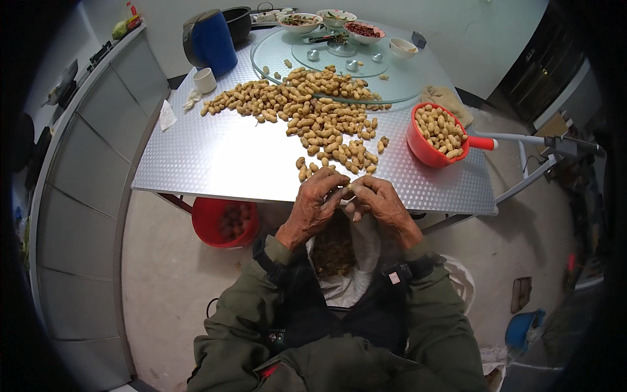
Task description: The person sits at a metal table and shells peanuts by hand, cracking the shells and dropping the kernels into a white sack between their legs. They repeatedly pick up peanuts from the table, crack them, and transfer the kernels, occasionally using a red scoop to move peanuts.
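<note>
While both hands are up at the table's near edge, the fingertips of the left hand (pixel 317 202) and right hand (pixel 382 201) press in close on something small and pale, most likely a peanut (pixel 350 187). Fingers hide most of it, so can't tell if the shell's cracked. It's held just over the near edge, with an open white sack (pixel 367 251) below, brown bits inside.

Biggest risk imo: squeeze too hard and the nut pops out, and if it misses the sack it's on the floor. A few loose ones from the peanut pile (pixel 326 127) lie right by the fingers near that edge, so a careless knuckle could roll them off too. Also wouldn't love that red scoop (pixel 424 147) near the right edge: it's heaped full and the handle pokes out past the edge, so a sleeve catching it might tip the lot.

Texture-wise, shells are tan, bumpy, mostly pinched-waist ovals. The table (pixel 215 150) is shiny with a small repeating pattern, probably slick. Scoop looks like smooth plastic, the sack crinkly and soft, the round turntable (pixel 274 49) clear greenish glass.
</note>
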`<state>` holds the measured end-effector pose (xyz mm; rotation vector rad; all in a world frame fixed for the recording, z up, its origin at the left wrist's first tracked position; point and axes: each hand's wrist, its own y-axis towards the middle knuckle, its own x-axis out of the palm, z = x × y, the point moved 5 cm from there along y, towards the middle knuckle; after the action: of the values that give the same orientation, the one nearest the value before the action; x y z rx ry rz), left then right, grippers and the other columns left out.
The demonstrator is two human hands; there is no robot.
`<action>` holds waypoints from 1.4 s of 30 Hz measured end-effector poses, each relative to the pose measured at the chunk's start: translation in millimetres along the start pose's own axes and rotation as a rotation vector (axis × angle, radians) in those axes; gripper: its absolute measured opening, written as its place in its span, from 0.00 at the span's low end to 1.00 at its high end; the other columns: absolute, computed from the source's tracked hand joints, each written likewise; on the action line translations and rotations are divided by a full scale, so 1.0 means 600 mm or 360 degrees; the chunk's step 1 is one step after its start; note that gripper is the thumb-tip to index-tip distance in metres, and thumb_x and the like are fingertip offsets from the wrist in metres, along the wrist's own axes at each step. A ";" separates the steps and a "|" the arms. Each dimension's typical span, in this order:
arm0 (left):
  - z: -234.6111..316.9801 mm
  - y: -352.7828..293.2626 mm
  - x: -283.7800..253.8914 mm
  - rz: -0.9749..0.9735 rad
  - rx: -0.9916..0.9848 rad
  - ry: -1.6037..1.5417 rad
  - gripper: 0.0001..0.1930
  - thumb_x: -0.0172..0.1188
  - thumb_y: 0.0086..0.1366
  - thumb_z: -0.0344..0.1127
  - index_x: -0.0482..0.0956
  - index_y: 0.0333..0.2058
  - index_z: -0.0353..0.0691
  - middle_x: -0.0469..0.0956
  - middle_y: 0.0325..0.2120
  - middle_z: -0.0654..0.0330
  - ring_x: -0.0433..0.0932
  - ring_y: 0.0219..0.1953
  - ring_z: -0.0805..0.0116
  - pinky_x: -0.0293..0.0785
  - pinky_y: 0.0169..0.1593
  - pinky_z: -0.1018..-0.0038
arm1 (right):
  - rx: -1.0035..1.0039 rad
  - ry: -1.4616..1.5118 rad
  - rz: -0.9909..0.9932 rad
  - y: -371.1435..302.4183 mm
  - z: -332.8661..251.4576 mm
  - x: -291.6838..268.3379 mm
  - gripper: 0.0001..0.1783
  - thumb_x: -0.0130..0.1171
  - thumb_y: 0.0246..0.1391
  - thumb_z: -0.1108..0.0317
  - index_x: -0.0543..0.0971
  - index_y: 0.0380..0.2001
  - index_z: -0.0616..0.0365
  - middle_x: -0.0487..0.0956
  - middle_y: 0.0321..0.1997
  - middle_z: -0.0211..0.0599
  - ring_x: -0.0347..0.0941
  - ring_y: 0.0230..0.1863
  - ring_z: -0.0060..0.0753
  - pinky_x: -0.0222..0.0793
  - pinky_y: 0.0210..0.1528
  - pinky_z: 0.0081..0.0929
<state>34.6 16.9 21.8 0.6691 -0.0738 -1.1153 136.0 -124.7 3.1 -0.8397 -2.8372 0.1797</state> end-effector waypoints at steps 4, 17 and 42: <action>-0.001 -0.007 -0.002 0.0086 -0.0119 -0.0240 0.08 0.66 0.70 0.28 0.84 0.45 0.31 0.83 0.37 0.55 0.83 0.39 0.64 0.79 0.43 0.69 | -0.0133 -0.0006 -0.0038 -0.002 -0.003 0.010 0.20 0.52 0.77 0.55 0.78 0.47 0.66 0.80 0.34 0.34 0.79 0.30 0.21 0.77 0.29 0.19; 0.004 -0.040 0.013 0.0190 -0.0468 -0.0605 0.13 0.65 0.74 0.34 0.84 0.49 0.30 0.86 0.38 0.59 0.83 0.39 0.74 0.82 0.42 0.76 | -0.1038 -0.1151 0.0609 -0.052 -0.051 0.047 0.10 0.63 0.68 0.67 0.85 0.45 0.63 0.84 0.36 0.46 0.83 0.33 0.42 0.77 0.35 0.37; 0.059 -0.100 0.015 0.0294 -0.0208 -0.0222 0.09 0.63 0.72 0.26 0.86 0.48 0.31 0.88 0.37 0.56 0.84 0.40 0.72 0.82 0.43 0.73 | -0.0947 -0.0982 0.0512 -0.103 -0.023 0.084 0.13 0.56 0.73 0.64 0.82 0.46 0.64 0.79 0.32 0.40 0.77 0.28 0.34 0.71 0.30 0.32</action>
<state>-22.6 -23.1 15.8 0.4575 -0.1772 -0.9783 64.4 -147.9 33.4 -1.5992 -3.3477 -0.4769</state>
